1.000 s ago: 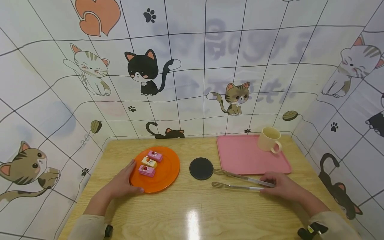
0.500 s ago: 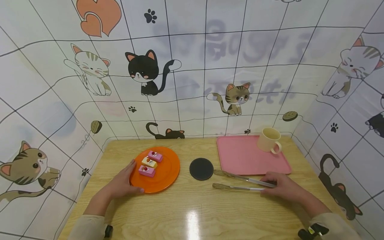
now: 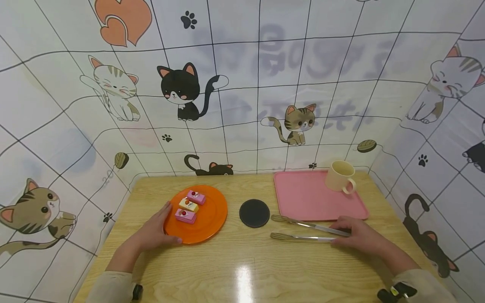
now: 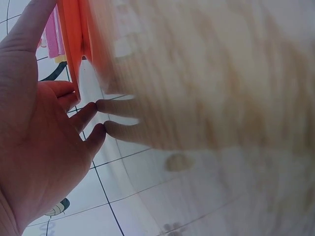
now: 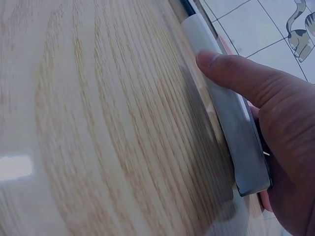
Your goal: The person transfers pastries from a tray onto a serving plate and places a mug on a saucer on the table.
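Observation:
Three small toy cake slices (image 3: 185,216), two pink and one cream, sit in a row on the left half of an orange plate (image 3: 213,219). My left hand (image 3: 156,229) holds the plate's left rim, with thumb and fingers spread along the edge. In the left wrist view its lower fingertips (image 4: 98,135) touch the tabletop. My right hand (image 3: 358,236) grips metal tongs (image 3: 303,238) near their rear end, below the pink tray. Their arms stand apart, tips pointing left. The right wrist view shows the thumb lying on one arm's flat handle (image 5: 241,142).
A black round coaster (image 3: 254,213) lies between the plate and the tong tips. The pink tray (image 3: 307,195) at the back right carries a cream mug (image 3: 340,176), handle toward me. Cat-printed sheeting walls in the table (image 3: 212,269) at the back and sides.
The tongs and my right hand have shifted slightly to the right. My left hand, the plate and the cake slices have stayed in place.

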The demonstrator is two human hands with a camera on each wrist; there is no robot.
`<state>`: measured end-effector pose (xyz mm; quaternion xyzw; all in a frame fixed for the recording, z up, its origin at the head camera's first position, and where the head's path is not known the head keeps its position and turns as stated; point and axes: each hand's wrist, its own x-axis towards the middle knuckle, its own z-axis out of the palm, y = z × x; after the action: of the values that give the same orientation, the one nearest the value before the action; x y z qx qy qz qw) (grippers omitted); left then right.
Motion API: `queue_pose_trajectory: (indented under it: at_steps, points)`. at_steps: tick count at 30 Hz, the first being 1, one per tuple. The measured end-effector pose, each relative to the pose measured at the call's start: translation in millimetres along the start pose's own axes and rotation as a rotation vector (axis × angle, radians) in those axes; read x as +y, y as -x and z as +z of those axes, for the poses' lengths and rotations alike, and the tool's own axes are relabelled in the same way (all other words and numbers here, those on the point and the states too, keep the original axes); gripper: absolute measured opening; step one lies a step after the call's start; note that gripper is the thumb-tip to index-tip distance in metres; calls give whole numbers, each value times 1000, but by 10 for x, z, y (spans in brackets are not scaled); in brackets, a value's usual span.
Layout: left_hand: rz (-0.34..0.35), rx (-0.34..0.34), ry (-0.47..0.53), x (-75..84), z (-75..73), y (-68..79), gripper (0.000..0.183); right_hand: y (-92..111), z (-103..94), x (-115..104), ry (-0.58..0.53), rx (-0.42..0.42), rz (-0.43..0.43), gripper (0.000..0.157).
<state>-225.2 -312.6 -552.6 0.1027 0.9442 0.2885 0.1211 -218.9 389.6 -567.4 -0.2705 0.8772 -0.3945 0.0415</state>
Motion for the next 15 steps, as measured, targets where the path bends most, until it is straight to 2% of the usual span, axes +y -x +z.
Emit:
queue_pose_trajectory:
  at_steps: [9,15]
  points:
    - [2,-2,-5,-4,11,-6,138,20,-19,24,49,18,0,29]
    - [-2,5,3,2,1,-3,139,23,-51,27,42,-4,31,29]
